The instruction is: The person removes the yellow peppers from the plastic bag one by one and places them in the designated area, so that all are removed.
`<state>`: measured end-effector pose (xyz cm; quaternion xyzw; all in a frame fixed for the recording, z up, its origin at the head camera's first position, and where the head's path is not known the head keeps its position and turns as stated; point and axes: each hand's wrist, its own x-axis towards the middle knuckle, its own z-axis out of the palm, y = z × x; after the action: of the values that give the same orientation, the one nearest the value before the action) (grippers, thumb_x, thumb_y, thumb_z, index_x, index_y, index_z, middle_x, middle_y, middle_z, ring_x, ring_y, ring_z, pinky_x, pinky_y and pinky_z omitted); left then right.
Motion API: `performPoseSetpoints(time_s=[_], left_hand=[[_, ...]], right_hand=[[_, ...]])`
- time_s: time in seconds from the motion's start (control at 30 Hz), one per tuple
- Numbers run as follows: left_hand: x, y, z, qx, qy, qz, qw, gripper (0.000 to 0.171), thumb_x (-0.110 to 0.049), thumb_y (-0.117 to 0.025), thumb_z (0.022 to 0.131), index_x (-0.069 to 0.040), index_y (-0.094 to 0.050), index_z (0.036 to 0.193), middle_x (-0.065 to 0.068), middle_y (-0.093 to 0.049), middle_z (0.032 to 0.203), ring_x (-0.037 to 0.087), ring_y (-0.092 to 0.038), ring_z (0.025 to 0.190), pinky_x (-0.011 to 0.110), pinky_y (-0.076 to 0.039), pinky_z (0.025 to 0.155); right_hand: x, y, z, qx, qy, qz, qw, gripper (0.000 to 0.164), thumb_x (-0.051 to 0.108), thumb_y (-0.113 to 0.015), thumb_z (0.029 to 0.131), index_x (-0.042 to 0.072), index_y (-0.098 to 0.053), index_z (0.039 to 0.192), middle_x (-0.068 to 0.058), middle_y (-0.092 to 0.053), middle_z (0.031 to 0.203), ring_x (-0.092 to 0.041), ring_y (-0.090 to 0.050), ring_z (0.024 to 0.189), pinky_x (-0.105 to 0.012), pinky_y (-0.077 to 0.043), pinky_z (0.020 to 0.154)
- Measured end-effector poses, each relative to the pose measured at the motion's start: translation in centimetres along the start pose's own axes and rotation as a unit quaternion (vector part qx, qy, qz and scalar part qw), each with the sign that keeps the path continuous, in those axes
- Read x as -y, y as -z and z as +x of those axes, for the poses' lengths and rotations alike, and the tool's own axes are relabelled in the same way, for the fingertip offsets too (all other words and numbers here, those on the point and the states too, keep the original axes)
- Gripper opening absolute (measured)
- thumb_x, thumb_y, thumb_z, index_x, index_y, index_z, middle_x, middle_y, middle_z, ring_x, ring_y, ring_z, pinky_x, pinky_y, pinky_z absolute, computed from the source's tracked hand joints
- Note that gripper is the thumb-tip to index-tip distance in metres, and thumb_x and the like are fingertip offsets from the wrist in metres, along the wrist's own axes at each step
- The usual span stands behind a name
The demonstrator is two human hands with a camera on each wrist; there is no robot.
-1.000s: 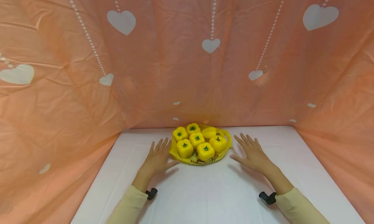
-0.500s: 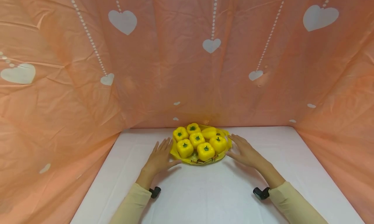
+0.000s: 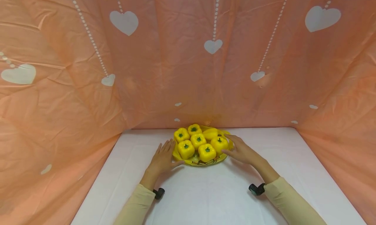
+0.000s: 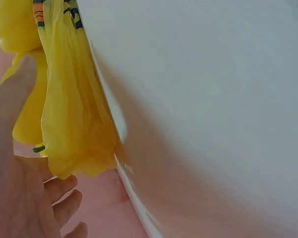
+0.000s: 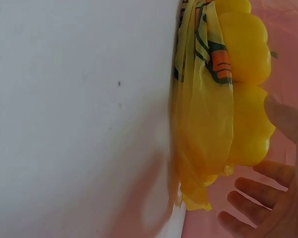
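Several yellow bell peppers (image 3: 207, 152) with green stems sit on a spread yellow plastic bag (image 3: 199, 164) at the far side of the table. My left hand (image 3: 162, 160) is beside the bag's left edge, fingers straight and thumb spread out, holding nothing. In the left wrist view its thumb overlaps a pepper (image 4: 30, 111) and its fingertips lie near the bag's end. My right hand (image 3: 241, 150) reaches over the bag's right edge, with thumb and fingers spread about the rightmost pepper (image 3: 218, 144). In the right wrist view the thumb tip is right at that pepper's side (image 5: 251, 124).
A white-covered table (image 3: 199, 199) lies under the bag. Pink-orange cloth with white hearts (image 3: 188, 71) hangs behind it and along both sides. Each wrist carries a small black camera (image 3: 257, 189).
My right hand has moved left, from clear of the bag to over its right edge at the pepper. My left hand has shifted slightly right. The peppers stay put.
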<state>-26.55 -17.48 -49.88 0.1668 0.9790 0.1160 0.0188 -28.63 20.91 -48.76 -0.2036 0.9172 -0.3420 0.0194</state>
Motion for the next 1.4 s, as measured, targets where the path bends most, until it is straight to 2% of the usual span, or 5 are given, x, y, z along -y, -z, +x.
performPoseSetpoints(time_s=[0.27,0.73,1.07,1.4], left_hand=[[-0.44,-0.18,0.17,0.0,0.001,0.003,1.0,0.108,-0.066,-0.065,0.099,0.004,-0.021,0.169,0.022,-0.019,0.177,0.038,-0.018,0.165,0.055,-0.008,0.136],[-0.89,-0.32,0.57,0.007,0.01,-0.001,0.9999,0.106,-0.061,-0.067,0.101,0.004,-0.018,0.169,0.021,-0.017,0.178,0.037,-0.018,0.165,0.054,-0.01,0.136],[-0.91,-0.32,0.72,0.002,0.009,-0.005,0.9999,0.105,-0.058,-0.069,0.1,0.004,-0.02,0.169,0.021,-0.016,0.178,0.038,-0.019,0.164,0.054,-0.012,0.135],[-0.99,-0.27,0.68,0.014,0.016,-0.016,0.9996,0.104,-0.057,-0.069,0.101,0.004,-0.018,0.169,0.02,-0.016,0.178,0.036,-0.018,0.165,0.053,-0.011,0.136]], right_hand=[[0.04,-0.02,0.52,0.018,-0.013,0.008,1.0,0.088,0.048,-0.071,0.103,0.0,-0.034,0.166,-0.03,-0.033,0.169,-0.054,-0.028,0.156,-0.073,-0.025,0.125],[-0.23,-0.06,1.02,0.036,-0.025,0.009,0.999,0.086,0.051,-0.069,0.103,0.0,-0.036,0.164,-0.03,-0.031,0.17,-0.054,-0.026,0.157,-0.073,-0.023,0.126],[-0.33,-0.32,1.07,0.034,-0.027,0.017,0.999,0.084,0.05,-0.07,0.102,0.0,-0.039,0.163,-0.031,-0.027,0.171,-0.054,-0.024,0.158,-0.074,-0.022,0.126],[-0.18,-0.27,0.93,0.032,-0.024,0.021,0.999,0.081,0.047,-0.076,0.099,0.005,-0.045,0.161,-0.028,-0.028,0.172,-0.054,-0.024,0.158,-0.074,-0.024,0.125]])
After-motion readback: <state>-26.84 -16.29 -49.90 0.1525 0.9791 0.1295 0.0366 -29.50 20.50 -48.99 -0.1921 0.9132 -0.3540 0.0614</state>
